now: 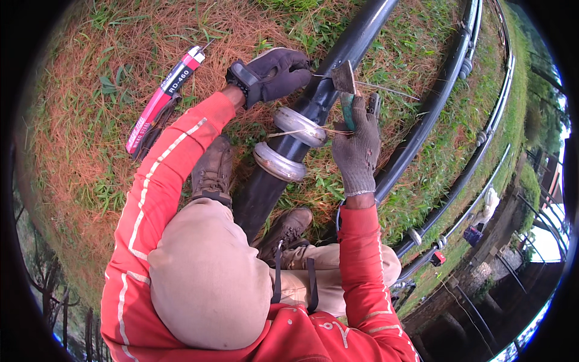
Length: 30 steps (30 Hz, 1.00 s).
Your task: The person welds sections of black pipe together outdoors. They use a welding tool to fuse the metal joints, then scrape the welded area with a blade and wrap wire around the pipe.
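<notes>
My left hand (274, 75), in a dark glove with a strap at the wrist, is closed at the far left side of a black pipe (329, 75). Its fingertips pinch a thin metal rod (389, 90) that runs across the pipe and out past its right side. My right hand (359, 142), in a grey knit glove, is closed round the green handle of a flat-bladed scraper (343, 77). The blade is over the pipe's right edge and the rod passes behind it. Nearer me, two silvery ring collars (300, 127) encircle the pipe, with a thin straw-coloured strand across the farther one.
A pink, white and black packet (163, 99) of thin rods lies on the grass at left. My boots (212, 166) stand on either side of the pipe. More black pipes (428, 114) curve along the right. Beyond them are a small red item (438, 259) and a dark structure.
</notes>
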Available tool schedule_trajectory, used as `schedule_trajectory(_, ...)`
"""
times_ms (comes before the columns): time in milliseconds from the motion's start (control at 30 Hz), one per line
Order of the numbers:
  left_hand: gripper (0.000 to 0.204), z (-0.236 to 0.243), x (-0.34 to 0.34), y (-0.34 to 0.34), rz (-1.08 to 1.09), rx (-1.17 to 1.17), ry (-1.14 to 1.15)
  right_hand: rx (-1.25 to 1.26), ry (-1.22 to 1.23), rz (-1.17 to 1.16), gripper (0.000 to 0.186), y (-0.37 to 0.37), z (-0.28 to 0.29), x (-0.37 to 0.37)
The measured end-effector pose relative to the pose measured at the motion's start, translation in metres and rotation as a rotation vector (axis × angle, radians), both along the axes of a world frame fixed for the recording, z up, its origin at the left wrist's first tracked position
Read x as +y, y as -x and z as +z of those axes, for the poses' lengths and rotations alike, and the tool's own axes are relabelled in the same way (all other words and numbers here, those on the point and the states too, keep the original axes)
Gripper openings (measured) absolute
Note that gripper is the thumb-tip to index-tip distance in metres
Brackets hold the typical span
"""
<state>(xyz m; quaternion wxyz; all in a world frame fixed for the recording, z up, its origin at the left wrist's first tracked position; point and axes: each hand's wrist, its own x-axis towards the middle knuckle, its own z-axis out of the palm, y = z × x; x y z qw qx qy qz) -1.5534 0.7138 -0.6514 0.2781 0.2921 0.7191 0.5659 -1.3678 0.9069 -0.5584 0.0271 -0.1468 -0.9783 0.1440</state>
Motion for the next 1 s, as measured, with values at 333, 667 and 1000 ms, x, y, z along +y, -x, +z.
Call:
schedule_trajectory(333,0.018,0.008,0.0,-0.01,0.079,0.379,0.075,0.042,-0.006,0.009,0.084,0.0,-0.002,-0.004)
schedule_trajectory(667,0.022,0.002,0.012,-0.009,0.074,0.482,0.075,0.075,0.013,0.011,0.086,0.0,0.017,-0.018)
schedule_trajectory(1000,0.027,0.004,0.01,-0.013,0.054,0.479,-0.01,-0.113,0.064,-0.073,0.089,-0.003,0.016,-0.023)
